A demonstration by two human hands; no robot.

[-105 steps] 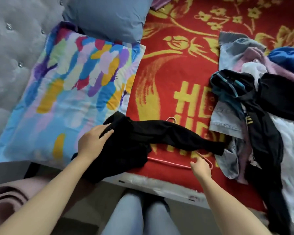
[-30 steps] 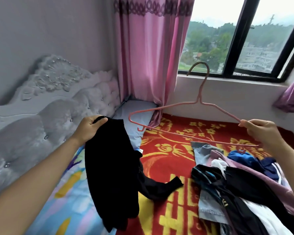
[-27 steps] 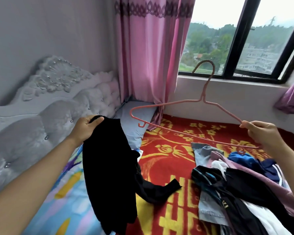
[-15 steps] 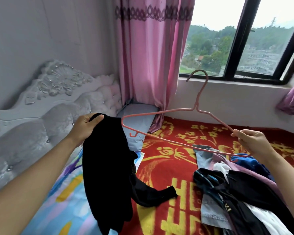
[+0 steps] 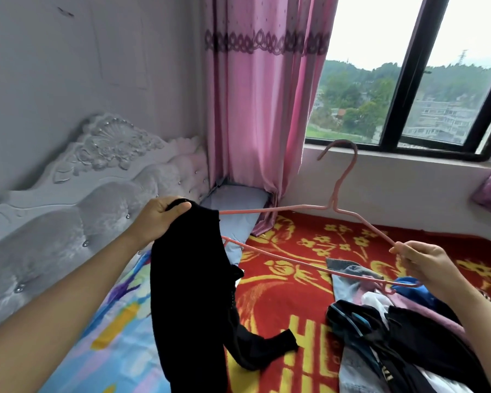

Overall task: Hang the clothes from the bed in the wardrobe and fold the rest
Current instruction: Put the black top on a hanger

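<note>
Crosswise, hook up, pink hanger [image 5: 334, 201] pinched in right hand [image 5: 425, 262]; left hand [image 5: 159, 219] grips black garment [image 5: 187, 293].

A home bedroom: a bed [image 5: 295, 282] with tufted headboard [image 5: 77, 205], pink curtain [image 5: 255, 109] and window [image 5: 408, 72] beside it.

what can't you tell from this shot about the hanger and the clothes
Head view only.
hanger: left end hidden by the black garment; inside it or behind, cannot tell.
garment: hem cut off by the bottom edge; type unclear.
pile: runs off the right and bottom edges; count unknown.
wardrobe: out of frame.
</note>
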